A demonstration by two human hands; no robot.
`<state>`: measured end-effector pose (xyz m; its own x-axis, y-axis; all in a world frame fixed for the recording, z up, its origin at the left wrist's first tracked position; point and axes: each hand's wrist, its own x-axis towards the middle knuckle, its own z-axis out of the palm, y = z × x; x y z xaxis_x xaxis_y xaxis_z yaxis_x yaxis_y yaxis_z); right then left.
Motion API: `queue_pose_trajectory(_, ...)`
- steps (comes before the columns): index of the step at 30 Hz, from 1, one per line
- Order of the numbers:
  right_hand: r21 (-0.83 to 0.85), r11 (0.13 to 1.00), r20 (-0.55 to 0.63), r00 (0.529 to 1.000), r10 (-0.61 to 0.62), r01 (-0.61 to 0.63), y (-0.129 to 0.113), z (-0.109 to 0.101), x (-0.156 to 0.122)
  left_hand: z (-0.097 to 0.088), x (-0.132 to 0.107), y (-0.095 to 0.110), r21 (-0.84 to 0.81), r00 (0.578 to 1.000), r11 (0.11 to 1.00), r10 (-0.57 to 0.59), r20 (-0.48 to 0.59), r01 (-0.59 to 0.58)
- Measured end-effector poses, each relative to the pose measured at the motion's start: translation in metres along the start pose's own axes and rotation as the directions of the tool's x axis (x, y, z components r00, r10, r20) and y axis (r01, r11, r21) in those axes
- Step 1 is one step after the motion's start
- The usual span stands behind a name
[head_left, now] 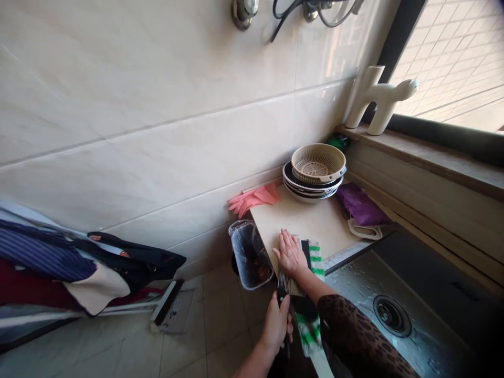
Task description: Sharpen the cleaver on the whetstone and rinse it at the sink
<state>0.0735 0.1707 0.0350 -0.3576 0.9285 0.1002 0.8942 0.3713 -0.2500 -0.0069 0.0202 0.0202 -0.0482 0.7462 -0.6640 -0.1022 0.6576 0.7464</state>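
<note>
Hands, two, at the near end of a pale stone counter. Right hand, in a leopard-print sleeve, lies palm down, fingers spread and flat, just beside the dark edge of a green-and-white striped cloth. Left hand, forearm bare, has its fingers closed around a dark narrow item, too blurred to identify, standing upright just below the right hand. The cloth runs over the counter's front edge and reappears lower down.

Also present: one small clear bin, dark scraps inside, against the counter's left side; one pair of pink rubber gloves by the wall; one stack of plates topped by a beige plastic colander; one purple bag; one white cat-shaped ornament on the window sill; one stainless steel sink with round drain, right of the hands; one heap of clothes at far left, over a tiled floor.
</note>
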Motion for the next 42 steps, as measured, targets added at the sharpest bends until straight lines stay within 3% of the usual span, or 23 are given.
queue_pose_trajectory(4, -0.025, 0.998, -0.106, 0.992, -0.06, 0.058, -0.005, 0.012, -0.024, -0.006, -0.01, -0.021, 0.008, 0.996, 0.999, -0.046, -0.079, 0.047)
queue_pose_trajectory(6, -0.029, 0.998, -0.088, 0.995, -0.054, 0.052, -0.007, 0.012, -0.026, -0.007, -0.013, -0.026, 0.003, 0.996, 0.999, -0.052, -0.07, 0.052)
queue_pose_trajectory(11, 0.037, 0.998, 0.066, 0.997, 0.046, -0.049, -0.009, -0.009, 0.011, 0.0, -0.001, 0.008, -0.007, 1.0, 1.0, 0.006, -0.019, -0.006)
queue_pose_trajectory(13, 0.043, 0.995, 0.006, 0.996, 0.089, -0.089, -0.012, -0.014, 0.015, 0.003, 0.005, 0.019, 0.015, 0.999, 1.0, 0.024, -0.032, -0.024)
queue_pose_trajectory(16, 0.057, 0.997, -0.088, 0.995, 0.051, -0.046, -0.014, -0.012, 0.004, 0.006, 0.009, 0.022, 0.036, 0.999, 0.999, 0.033, -0.014, -0.032)
queue_pose_trajectory(22, 0.039, 0.999, -0.093, 0.995, 0.04, -0.037, -0.017, -0.001, -0.03, 0.005, -0.002, -0.006, 0.031, 0.999, 0.999, 0.043, -0.002, -0.043)
queue_pose_trajectory(25, 0.016, 1.0, -0.128, 0.992, 0.012, -0.01, -0.02, 0.003, -0.042, 0.005, -0.01, -0.02, 0.03, 0.999, 0.999, -0.03, -0.036, 0.031)
queue_pose_trajectory(27, 0.021, 1.0, -0.134, 0.991, 0.002, 0.001, -0.02, 0.001, -0.038, 0.008, -0.009, -0.016, 0.029, 0.997, 0.998, -0.048, -0.057, 0.05)
queue_pose_trajectory(31, 0.04, 0.999, -0.09, 0.995, 0.032, -0.028, -0.016, -0.003, -0.023, 0.011, -0.003, 0.003, 0.022, 0.997, 0.999, 0.045, -0.062, -0.043)
queue_pose_trajectory(37, 0.004, 0.999, -0.183, 0.982, -0.042, 0.043, -0.021, 0.005, -0.046, 0.007, -0.012, -0.027, 0.03, 0.998, 0.999, -0.012, -0.064, 0.014)
queue_pose_trajectory(42, 0.037, 0.999, -0.092, 0.995, 0.029, -0.026, -0.015, -0.006, -0.021, 0.01, 0.002, 0.0, 0.027, 0.996, 0.996, 0.085, -0.016, -0.084)
